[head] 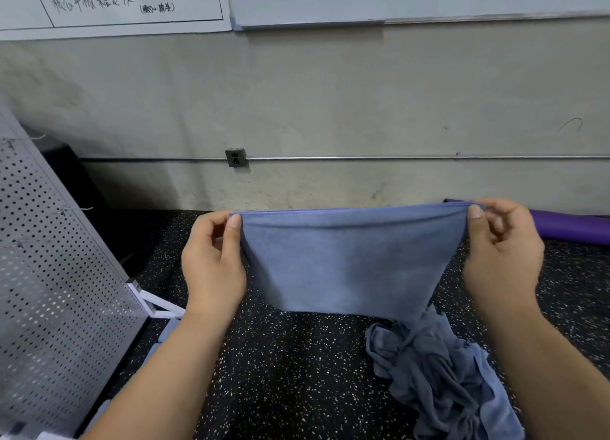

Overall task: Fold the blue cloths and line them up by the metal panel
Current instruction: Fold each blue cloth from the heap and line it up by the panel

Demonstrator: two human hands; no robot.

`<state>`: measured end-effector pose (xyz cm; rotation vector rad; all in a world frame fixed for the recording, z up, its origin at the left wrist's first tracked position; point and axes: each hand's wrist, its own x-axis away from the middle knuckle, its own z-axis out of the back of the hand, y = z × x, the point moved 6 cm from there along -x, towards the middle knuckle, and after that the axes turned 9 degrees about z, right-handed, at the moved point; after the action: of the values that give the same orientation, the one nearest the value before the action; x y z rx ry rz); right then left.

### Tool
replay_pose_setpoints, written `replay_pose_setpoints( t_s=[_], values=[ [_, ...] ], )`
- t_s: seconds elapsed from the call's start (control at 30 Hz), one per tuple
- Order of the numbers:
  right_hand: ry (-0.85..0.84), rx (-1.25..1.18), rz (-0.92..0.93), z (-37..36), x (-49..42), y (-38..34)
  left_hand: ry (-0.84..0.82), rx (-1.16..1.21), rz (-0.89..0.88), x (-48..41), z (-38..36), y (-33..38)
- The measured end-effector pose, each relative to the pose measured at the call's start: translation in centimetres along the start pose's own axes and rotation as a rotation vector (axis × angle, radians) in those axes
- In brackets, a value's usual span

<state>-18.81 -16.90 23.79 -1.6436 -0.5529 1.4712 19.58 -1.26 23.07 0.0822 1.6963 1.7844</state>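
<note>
Blue cloth (353,261) hangs spread above the speckled floor (297,373), its top corners pinched by the left hand (211,264) and right hand (501,251). A crumpled heap of cloths (439,373) lies unfolded below, so most of the folding seems left. The perforated metal panel (56,274) stands at left.

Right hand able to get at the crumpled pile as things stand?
Likely not yet: the right hand pinches a corner of the held cloth. The pile lies below it, nothing between, so reach looks free once it lets go.
</note>
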Motion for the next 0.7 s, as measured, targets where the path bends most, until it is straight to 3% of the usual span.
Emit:
replay_pose_setpoints(
  t_s=[0.3,0.7],
  values=[
    [-0.158,0.127,-0.146,-0.9,0.4,3.3,-0.083,-0.128,0.222,-0.2,-1.8,-3.7],
    [-0.181,0.172,-0.21,-1.9,1.5,3.0,-0.052,0.008,0.433,1.9,-3.0,-4.9]
  ],
)
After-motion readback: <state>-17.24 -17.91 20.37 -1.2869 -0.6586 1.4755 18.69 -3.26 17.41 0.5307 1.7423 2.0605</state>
